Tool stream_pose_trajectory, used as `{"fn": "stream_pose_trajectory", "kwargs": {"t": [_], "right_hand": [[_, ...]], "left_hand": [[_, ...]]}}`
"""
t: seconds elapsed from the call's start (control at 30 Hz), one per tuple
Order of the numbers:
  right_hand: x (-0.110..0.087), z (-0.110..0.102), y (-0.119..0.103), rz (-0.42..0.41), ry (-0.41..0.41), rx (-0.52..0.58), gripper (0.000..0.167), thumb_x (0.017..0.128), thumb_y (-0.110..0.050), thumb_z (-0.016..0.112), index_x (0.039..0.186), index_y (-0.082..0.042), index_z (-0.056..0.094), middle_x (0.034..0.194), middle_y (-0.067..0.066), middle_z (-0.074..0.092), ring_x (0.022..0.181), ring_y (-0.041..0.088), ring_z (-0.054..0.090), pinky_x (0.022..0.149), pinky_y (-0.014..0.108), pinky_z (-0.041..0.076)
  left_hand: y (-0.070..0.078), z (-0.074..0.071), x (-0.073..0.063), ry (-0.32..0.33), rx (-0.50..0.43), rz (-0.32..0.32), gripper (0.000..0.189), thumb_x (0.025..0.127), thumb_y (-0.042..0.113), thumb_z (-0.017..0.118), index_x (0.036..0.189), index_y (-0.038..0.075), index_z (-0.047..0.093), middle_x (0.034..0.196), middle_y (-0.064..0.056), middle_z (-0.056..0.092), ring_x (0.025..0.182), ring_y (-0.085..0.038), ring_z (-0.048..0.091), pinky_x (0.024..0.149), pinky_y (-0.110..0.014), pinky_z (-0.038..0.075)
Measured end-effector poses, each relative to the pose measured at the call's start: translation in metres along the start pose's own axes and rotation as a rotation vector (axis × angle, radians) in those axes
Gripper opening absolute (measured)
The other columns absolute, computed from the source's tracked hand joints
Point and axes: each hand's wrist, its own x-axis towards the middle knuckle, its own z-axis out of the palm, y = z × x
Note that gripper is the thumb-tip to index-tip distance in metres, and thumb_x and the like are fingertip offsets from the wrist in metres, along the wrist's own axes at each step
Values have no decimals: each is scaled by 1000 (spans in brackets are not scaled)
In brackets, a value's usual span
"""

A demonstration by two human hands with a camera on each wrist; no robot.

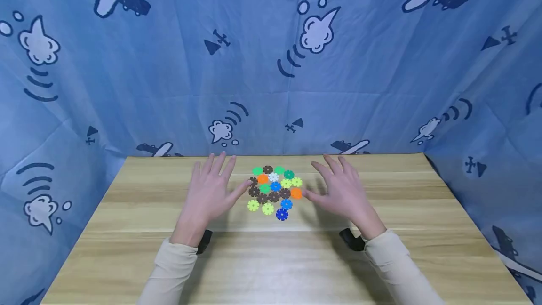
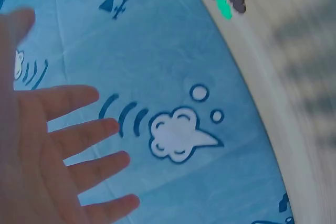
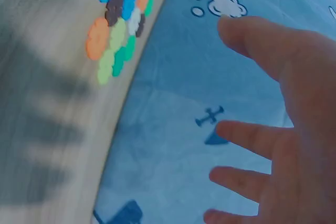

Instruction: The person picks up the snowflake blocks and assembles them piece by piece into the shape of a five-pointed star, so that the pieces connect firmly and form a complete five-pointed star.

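Observation:
A flat cluster of notched plastic discs lies on the wooden table, with orange [image 1: 296, 193], dark brown [image 1: 274, 196], yellow-green [image 1: 267, 208], dark blue [image 1: 282, 214] and white [image 1: 273, 177] ones among them. To its left my left hand [image 1: 209, 194] hovers over the table, fingers spread and straight, holding nothing. My right hand [image 1: 340, 192] hovers likewise on the right side, thumb pointing toward the discs. Shadows under both hands show them raised. The left wrist view has the spread left fingers [image 2: 89, 135] against the curtain; the right wrist view shows the right fingers [image 3: 247, 182] apart.
The light wood table [image 1: 271, 267] spreads beneath both arms. Behind it and at both sides hangs a blue curtain [image 1: 254, 69] printed with planes and clouds. A black strap piece [image 1: 352, 240] shows at the right wrist, another [image 1: 204, 242] at the left.

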Motion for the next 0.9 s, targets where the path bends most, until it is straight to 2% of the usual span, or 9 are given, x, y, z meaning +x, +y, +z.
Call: {"fn": "stream_pose_trajectory", "kwargs": {"t": [0.13,0.23,0.43,0.5,0.6,0.67,0.8,0.9], "right_hand": [[13,8,-2,-17,-36,59,65,88,-51,73,138,-11,60,148,23,49,136,50,40,109,69,35],[25,15,-4,6,-112,109,49,89,-41,75,125,-8,66,136,23,55,125,46,46,103,62,42],[47,32,-7,29,-325,158,24,92,-24,74,106,-7,65,107,13,62,102,32,54,89,48,48],[53,39,-8,47,-382,172,25,92,-25,75,105,-7,63,100,8,62,94,27,55,85,43,49],[56,47,-8,83,-420,157,31,91,-31,76,103,-7,62,95,6,61,87,23,54,79,40,50],[57,52,-10,108,-424,130,35,90,-36,77,102,-7,60,95,7,60,87,23,54,78,40,51],[57,58,-13,132,-420,90,38,90,-40,75,100,-6,60,95,8,58,87,24,53,78,40,51],[58,62,-15,138,-429,93,37,91,-39,75,100,-6,61,94,7,59,88,24,53,80,39,51]], "left_hand": [[3,6,5,-31,-6,22,67,104,55,43,155,11,41,160,-18,40,147,-43,35,120,-64,28],[7,11,9,-77,-13,26,61,105,48,49,152,9,45,153,-18,48,139,-43,47,113,-62,38],[13,30,17,-246,-79,51,49,101,38,61,140,9,58,131,-16,67,118,-36,65,100,-53,54],[13,39,20,-294,-94,73,40,99,36,64,129,8,65,121,-13,70,110,-31,68,94,-48,57],[15,52,23,-336,-88,102,35,96,36,69,116,8,67,107,-9,71,97,-26,68,83,-45,59],[18,57,23,-353,-74,100,39,95,39,70,116,6,67,107,-10,70,96,-27,68,82,-45,59],[25,64,21,-364,-17,70,54,92,45,72,126,3,64,114,-14,69,99,-30,68,82,-46,60],[27,69,20,-348,15,48,51,88,44,77,119,3,67,111,-14,68,94,-29,68,78,-44,61]]}}
